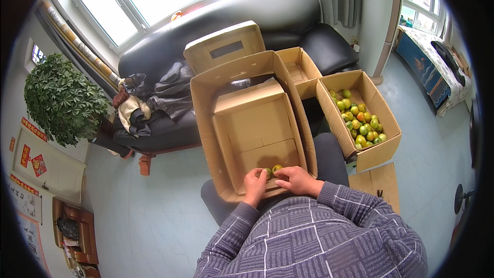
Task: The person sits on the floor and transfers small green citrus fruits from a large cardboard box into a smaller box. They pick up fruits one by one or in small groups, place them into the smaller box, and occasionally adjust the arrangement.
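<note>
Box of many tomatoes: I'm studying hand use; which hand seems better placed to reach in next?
Probably the right hand, which is nearer: the box of many tomatoes stands to its right, farther from the left hand.

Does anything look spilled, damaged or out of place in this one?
Nothing looks clearly spilled or damaged: the heaped fruit is inside its box, and two loose fruits are at the left hand and right hand. Only the clothes on the black sofa look untidy, rumpled in a loose pile.

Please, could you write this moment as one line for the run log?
left hand: at green tomato; right hand: at yellowish tomato; place: near end of inner box; right: open box with many tomatoes
</note>
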Motion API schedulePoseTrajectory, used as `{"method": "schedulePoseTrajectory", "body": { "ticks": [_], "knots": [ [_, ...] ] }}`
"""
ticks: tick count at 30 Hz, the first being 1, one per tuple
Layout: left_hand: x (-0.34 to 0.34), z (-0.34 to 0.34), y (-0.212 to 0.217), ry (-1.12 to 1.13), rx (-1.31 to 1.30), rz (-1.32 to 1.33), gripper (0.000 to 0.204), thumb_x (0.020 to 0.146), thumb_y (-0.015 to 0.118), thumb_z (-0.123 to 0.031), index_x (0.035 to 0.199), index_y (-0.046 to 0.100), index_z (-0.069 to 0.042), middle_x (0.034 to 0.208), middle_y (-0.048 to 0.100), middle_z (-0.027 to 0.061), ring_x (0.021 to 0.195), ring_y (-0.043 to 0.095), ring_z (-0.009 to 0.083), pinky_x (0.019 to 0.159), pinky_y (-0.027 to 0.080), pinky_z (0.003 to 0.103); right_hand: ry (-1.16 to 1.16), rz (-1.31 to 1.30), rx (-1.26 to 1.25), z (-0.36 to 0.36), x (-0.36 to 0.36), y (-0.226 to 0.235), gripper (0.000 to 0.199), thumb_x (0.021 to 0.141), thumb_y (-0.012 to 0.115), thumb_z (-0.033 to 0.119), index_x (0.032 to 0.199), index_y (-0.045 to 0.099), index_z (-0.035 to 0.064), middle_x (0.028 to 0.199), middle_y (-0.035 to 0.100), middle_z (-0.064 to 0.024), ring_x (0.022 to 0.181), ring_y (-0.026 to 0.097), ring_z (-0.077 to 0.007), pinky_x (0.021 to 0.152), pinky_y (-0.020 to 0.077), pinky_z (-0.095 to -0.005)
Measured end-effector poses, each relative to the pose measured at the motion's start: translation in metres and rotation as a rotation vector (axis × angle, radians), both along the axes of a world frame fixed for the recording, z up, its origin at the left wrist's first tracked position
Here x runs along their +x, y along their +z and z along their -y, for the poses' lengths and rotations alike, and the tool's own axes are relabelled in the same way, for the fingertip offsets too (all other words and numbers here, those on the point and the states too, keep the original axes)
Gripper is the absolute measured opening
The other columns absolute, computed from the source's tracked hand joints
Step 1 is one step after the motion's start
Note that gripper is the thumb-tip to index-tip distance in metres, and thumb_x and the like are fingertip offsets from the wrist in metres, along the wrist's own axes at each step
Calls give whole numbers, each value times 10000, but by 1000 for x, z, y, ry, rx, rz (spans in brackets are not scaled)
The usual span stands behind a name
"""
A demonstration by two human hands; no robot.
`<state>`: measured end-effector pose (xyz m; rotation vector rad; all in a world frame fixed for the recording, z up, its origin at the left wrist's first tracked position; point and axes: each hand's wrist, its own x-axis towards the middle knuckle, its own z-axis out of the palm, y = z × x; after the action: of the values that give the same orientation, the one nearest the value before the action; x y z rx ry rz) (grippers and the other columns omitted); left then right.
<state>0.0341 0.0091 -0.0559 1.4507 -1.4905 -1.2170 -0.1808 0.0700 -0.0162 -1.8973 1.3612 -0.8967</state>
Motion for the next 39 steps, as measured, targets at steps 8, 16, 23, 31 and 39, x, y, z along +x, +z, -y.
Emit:
{"method": "schedulePoseTrajectory", "body": {
  "ticks": [8, 16, 23, 31, 39],
  "knots": [
    [-1, 0, 0, 8, -3, -7, 328, 1053, 760, -244, 1122, 801, 75, 931, 829, 149, 824, 802, 197, 731, 632, 340, 1, -14, 2, 0, 0, 0, 385, 1005, 824, 279, 1268, 773, 2, 1064, 826, -198, 971, 814, -345, 887, 642, -430],
    [-2, -1, 0, 37, 34, -14, 307, 1042, 772, -245, 1097, 818, 53, 899, 831, 149, 805, 809, 196, 743, 623, 351, 4, 1, 18, 0, 0, 1, 388, 1003, 823, 283, 1266, 775, 1, 1061, 822, -201, 973, 808, -358, 885, 639, -433],
    [4, 4, 3, -27, -41, 77, 304, 1043, 737, -247, 1014, 805, 48, 796, 779, 111, 725, 722, 179, 688, 578, 378, 36, -11, 2, 3, -1, 2, 366, 994, 781, 305, 1268, 778, 62, 1137, 789, -234, 1057, 750, -470, 929, 600, -543],
    [3, 6, 0, -6, 115, -81, 295, 1117, 728, -229, 1151, 772, 61, 941, 787, 90, 754, 747, 126, 641, 590, 257, -14, 14, 35, 0, 0, 3, 397, 986, 793, 301, 1265, 771, 20, 1072, 822, -181, 1011, 786, -388, 903, 615, -489],
    [3, 5, 9, 1, 141, -87, 329, 1090, 744, -242, 1178, 776, 74, 939, 790, 108, 779, 767, 158, 671, 602, 286, -513, 313, -402, 10, -80, 35, 164, 1057, 750, 131, 1119, 818, -5, 924, 808, -72, 840, 756, -114, 754, 621, -298]
  ]
}}
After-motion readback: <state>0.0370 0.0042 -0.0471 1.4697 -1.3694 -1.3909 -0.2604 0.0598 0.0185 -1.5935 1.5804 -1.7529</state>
